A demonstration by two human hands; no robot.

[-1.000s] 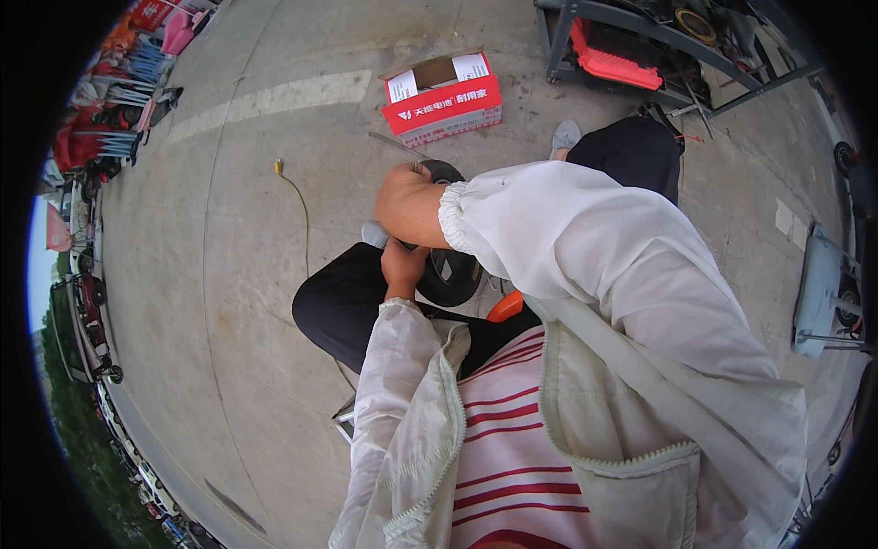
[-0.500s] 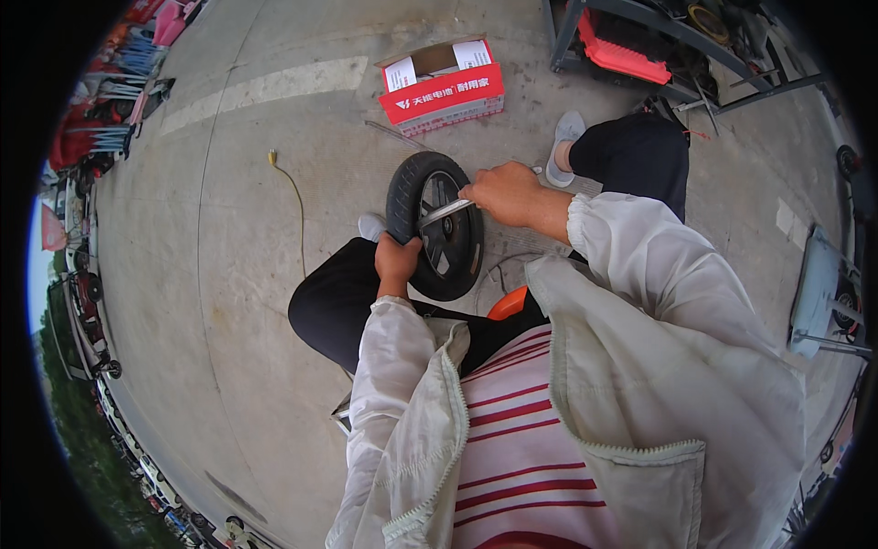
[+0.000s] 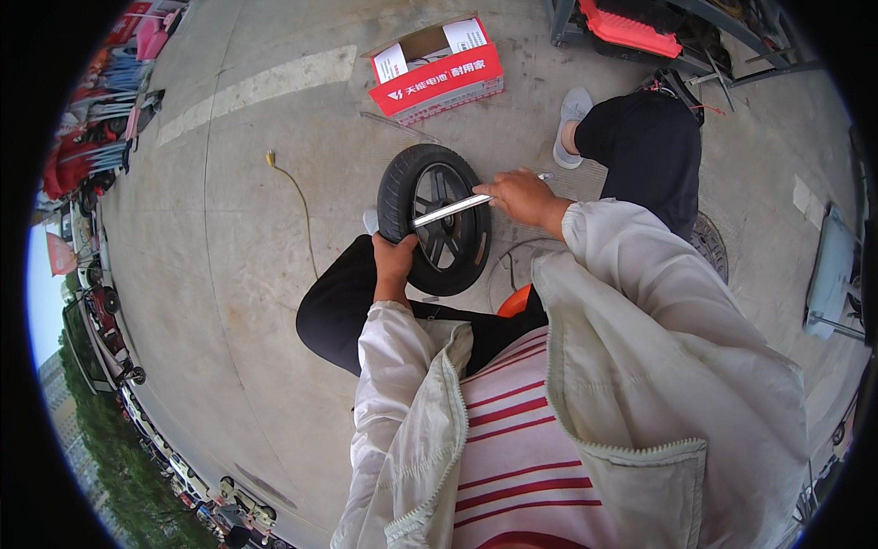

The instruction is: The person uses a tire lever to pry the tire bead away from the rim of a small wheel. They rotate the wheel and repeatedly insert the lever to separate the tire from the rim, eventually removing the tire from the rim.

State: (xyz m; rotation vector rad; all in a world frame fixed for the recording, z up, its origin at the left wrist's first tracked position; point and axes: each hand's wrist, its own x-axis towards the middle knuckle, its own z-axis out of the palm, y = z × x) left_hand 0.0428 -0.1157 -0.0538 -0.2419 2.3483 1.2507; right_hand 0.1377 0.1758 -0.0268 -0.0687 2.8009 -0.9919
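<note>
My left hand (image 3: 391, 261) is closed on the lower left side of a black tire (image 3: 396, 183) on a spoked wheel, held tilted between my knees. My right hand (image 3: 519, 197) grips a long silver metal bar (image 3: 446, 209), which lies slanted across the wheel, its left end at the tire's inner edge near my left hand. Beneath the wheel's right side and beyond it, a dark cable (image 3: 526, 244) curves over the concrete. An orange object (image 3: 514, 301) shows between my legs, mostly hidden by my clothes.
A red and white cardboard box (image 3: 448, 91) sits ahead. A yellow cord (image 3: 302, 201) runs along the left. A metal rack (image 3: 750, 46) with a red plastic case (image 3: 626, 26) stands ahead right. A pale board (image 3: 826, 274) is at the right rim. Vehicles line the far left.
My right arm has swung back to the right, uncovering the wheel and bar. Over the last half second the bar tilted slightly and my right hand shifted right.
</note>
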